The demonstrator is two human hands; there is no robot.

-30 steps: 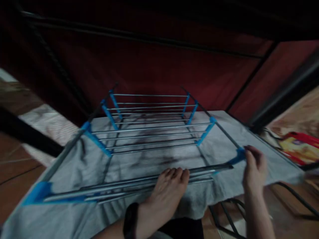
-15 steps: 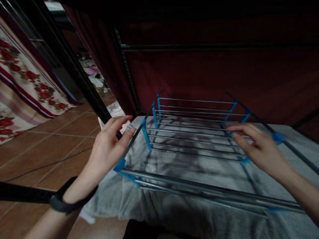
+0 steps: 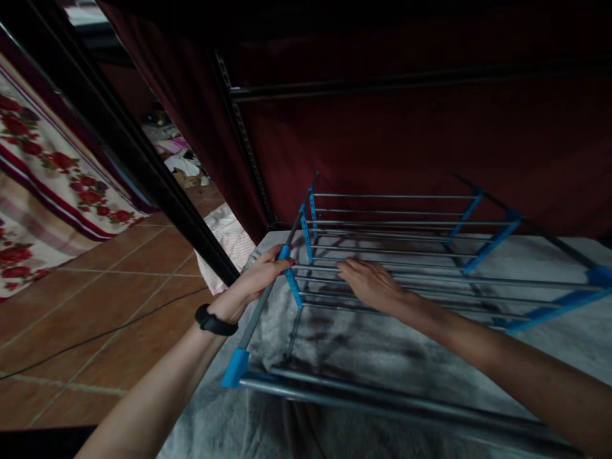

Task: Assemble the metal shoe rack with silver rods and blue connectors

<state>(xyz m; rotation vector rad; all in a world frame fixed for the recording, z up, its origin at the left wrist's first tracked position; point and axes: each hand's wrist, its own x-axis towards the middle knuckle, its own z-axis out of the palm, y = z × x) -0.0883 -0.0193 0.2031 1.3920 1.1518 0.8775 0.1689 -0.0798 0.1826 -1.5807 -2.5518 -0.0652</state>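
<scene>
A rack of grey metal rods and blue plastic connectors (image 3: pixel 292 288) lies on a grey blanket (image 3: pixel 201 414). At its left side, my left hand (image 3: pixel 262 273), with a black band on the wrist, closes round the joint where a blue connector meets the side rod. The thumb and fingertips sit against the connector. My right hand (image 3: pixel 368 280) is further along, fingers curled over a metal crossbar (image 3: pixel 430 279) of the same tier. Its fingertips are partly hidden behind the hand. Thick front rods (image 3: pixel 363 398) run across nearest me.
A black metal post (image 3: pixel 157 185) slants down on the left, beside the tiled floor (image 3: pixel 119 299) with a thin cable (image 3: pixel 124 325). Dark red cloth (image 3: pixel 406 140) hangs behind the rack. A flowered cloth (image 3: pixel 62 159) hangs at far left.
Both hands were apart from the rods in the air. My left hand has taken hold of the side joint, and my right hand has moved left onto a crossbar. The view has shifted slightly.
</scene>
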